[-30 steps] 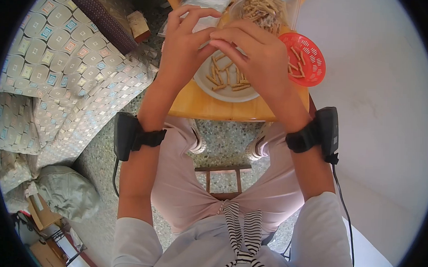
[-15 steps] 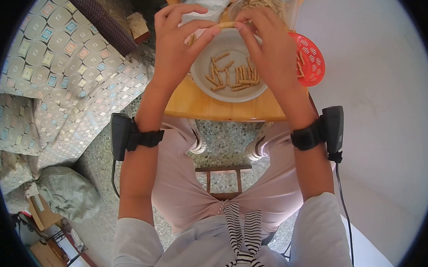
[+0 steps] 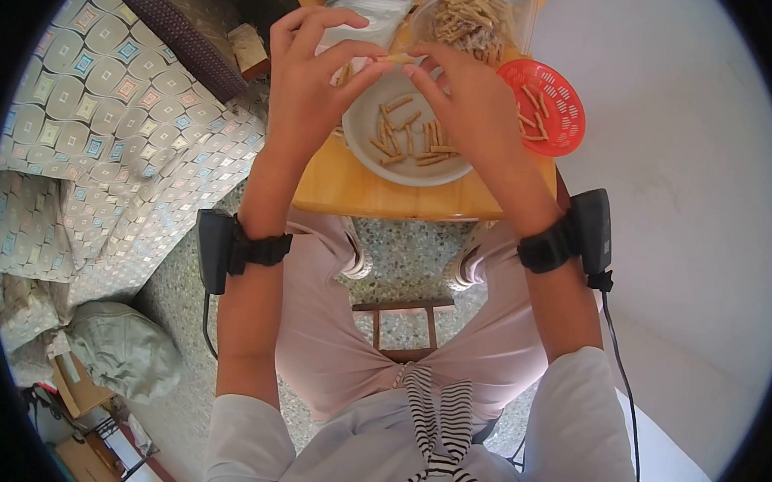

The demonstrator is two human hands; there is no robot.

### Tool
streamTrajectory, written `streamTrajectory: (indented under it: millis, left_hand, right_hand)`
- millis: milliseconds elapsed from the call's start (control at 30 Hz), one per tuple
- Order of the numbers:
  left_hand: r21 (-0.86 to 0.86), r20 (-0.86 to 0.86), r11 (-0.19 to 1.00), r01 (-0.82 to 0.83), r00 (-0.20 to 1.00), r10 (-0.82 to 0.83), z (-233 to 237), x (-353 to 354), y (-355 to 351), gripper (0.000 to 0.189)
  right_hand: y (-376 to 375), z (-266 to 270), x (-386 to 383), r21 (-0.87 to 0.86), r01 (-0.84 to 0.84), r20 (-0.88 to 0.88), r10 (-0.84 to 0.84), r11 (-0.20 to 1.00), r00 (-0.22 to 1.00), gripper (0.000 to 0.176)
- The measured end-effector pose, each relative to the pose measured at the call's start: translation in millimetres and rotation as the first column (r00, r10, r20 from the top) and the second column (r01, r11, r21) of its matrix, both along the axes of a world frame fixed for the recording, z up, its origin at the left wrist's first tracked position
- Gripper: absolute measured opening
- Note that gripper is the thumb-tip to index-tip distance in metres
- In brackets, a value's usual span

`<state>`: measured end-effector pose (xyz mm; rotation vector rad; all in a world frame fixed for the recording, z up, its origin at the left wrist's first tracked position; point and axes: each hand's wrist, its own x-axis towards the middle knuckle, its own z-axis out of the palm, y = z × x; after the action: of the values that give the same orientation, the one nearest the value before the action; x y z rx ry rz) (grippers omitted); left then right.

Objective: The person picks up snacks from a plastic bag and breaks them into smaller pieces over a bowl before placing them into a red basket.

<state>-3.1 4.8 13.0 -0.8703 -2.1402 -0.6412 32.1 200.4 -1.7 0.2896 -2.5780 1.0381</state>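
A short tan stick (image 3: 397,59), like a cut piece of dried root, lies level between my two hands above a round whitish bowl (image 3: 416,179). My left hand (image 3: 307,78) pinches its left end with thumb and index finger, the other fingers raised. At the stick's right end, my right hand (image 3: 470,94) grips with thumb and fingertips. Inside the bowl, similar sticks (image 3: 389,136) lie loosely on the left; a neater row (image 3: 435,138) sits on the right, partly hidden by my right hand.
A red perforated basket (image 3: 568,111) with several sticks stands right of the bowl. Behind are a clear bag (image 3: 473,25) full of sticks and some clear plastic bags (image 3: 370,8). All rest on a wooden table (image 3: 345,187). A white wall (image 3: 665,167) borders the right.
Both hands have come slightly nearer to me and lower with the stick, and my right hand has shifted left. More of the clear bag and the red basket shows.
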Motion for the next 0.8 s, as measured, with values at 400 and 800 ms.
streamTrajectory:
  millis: [400,800]
  left_hand:
    - [-0.022,-0.017,1.000,0.019,1.000,-0.020,-2,-1,2,0.015]
    - [-0.293,0.246,0.931,-0.217,0.924,0.292,-38,-21,-38,0.018]
  right_hand:
    - [-11,-7,5,-0.001,-0.082,-0.078,0.082,0.997,0.994,0.023]
    - [7,-51,3,0.488,-0.294,0.474,0.034,0.822,0.880,0.029]
